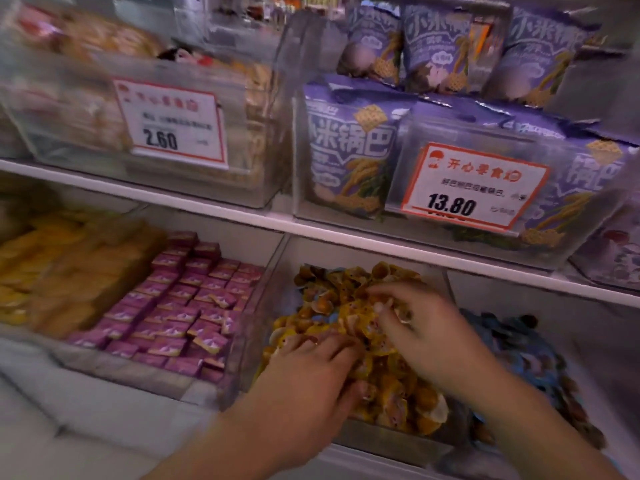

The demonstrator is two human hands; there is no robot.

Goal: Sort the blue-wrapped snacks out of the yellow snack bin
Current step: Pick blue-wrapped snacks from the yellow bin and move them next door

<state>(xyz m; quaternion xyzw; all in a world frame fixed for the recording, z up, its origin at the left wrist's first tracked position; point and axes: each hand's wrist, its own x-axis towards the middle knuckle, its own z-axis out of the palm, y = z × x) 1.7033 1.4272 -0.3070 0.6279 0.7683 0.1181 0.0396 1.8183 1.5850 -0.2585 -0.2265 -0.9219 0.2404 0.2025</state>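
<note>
Motion blur smears the whole view. The left hand point(311, 372) buries its fingertips in the yellow snacks point(391, 393), so its grip cannot be judged. The right hand point(429, 337) hides the wrappers beneath it. The blue-wrapped snacks point(519, 355) are too blurred to tell apart; the small print on the price tag point(474, 187) is unreadable.

Both bare forearms reach forward from the lower edge of the view, converging toward the centre. Left hand point(311, 372): palm down, fingers extended forward and slightly spread, a ring on one finger. Right hand point(426, 337): palm down, set further forward, fingers curled with tips drawn together; motion blur obscures its grip.
</note>
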